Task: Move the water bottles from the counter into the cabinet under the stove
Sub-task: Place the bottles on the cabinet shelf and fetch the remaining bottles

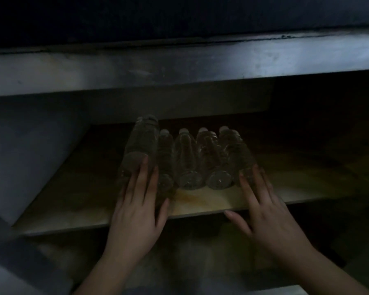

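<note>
While flat on bottles [188, 158], both hands outstretched.

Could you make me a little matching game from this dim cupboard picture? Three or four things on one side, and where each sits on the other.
Things:
1. left hand
2. right hand
3. clear plastic water bottles
4. pale wooden cabinet shelf

Places:
A. lying side by side in a row, caps pointing inward
B. under the bottles
C. fingers on the rightmost bottle of the row
D. fingers on the leftmost, largest bottle

Pairs: 1-D, 2-C, 3-A, 4-B
</note>
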Available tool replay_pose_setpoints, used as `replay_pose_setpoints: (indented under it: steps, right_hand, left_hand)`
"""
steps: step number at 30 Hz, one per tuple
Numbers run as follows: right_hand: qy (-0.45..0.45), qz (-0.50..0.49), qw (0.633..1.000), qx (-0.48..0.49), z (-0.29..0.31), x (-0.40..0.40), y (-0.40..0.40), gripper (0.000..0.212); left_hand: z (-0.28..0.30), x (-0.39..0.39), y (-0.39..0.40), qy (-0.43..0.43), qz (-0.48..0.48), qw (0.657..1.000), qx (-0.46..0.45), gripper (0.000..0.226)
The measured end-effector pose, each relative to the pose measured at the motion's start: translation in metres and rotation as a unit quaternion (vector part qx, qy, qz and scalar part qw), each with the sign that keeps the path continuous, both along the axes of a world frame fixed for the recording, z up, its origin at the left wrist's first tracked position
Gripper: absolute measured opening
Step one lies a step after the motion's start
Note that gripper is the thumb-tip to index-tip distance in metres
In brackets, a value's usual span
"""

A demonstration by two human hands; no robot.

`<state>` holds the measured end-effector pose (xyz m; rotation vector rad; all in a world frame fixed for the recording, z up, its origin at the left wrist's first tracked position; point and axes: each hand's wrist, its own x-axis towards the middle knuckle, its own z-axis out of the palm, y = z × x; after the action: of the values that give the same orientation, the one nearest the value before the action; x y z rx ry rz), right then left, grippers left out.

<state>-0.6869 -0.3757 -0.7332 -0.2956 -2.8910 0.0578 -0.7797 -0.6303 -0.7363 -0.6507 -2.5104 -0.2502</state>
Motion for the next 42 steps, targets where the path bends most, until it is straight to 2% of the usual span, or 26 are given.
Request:
replay_pose_setpoints:
  steps: [6,10,17,20,23,26,30,35,39,42]
  right_hand:
    - [0.012,-0.009,1.0,0.001,0.011,0.01,-0.008,0.083]
    - [0.03,0.021,0.998,-0.048,0.023,0.029,-0.026,0.071]
    - [-0.079,0.039,0.991,-0.099,0.064,0.072,-0.031,0.067]
    - [-0.132,0.018,0.984,-0.116,0.095,0.102,-0.04,0.065]
    - [-0.169,0.018,0.979,-0.117,0.129,0.142,-0.048,0.058]
    - [-0.205,0.024,0.971,-0.121,0.176,0.187,-0.059,0.055]
    - [-0.307,0.021,0.943,-0.131,0.246,0.251,-0.072,0.063]
    - [-0.319,-0.005,0.939,-0.132,0.332,0.334,-0.109,0.061]
    - [-0.267,-0.078,0.949,-0.147,0.392,0.386,-0.135,0.054]
    - [-0.234,-0.092,0.953,-0.17,0.424,0.422,-0.144,0.057]
  left_hand:
    - [0.006,0.01,-0.001,-0.008,0.015,1.0,-0.024,0.071]
    - [0.01,0.025,0.007,-0.031,0.016,0.999,-0.015,0.064]
    - [0.047,0.081,0.019,-0.162,0.004,0.986,-0.042,0.058]
    - [0.088,0.118,0.015,-0.213,0.006,0.975,-0.066,0.057]
    - [0.128,0.158,0.006,-0.248,-0.003,0.966,-0.076,0.046]
    - [0.175,0.2,-0.009,-0.285,-0.027,0.954,-0.09,0.048]
    - [0.239,0.263,-0.025,-0.339,-0.051,0.932,-0.116,0.046]
    - [0.335,0.342,-0.043,-0.368,-0.133,0.911,-0.132,0.049]
    - [0.41,0.382,-0.057,-0.37,-0.203,0.89,-0.173,0.049]
    - [0.449,0.396,-0.062,-0.364,-0.243,0.882,-0.176,0.046]
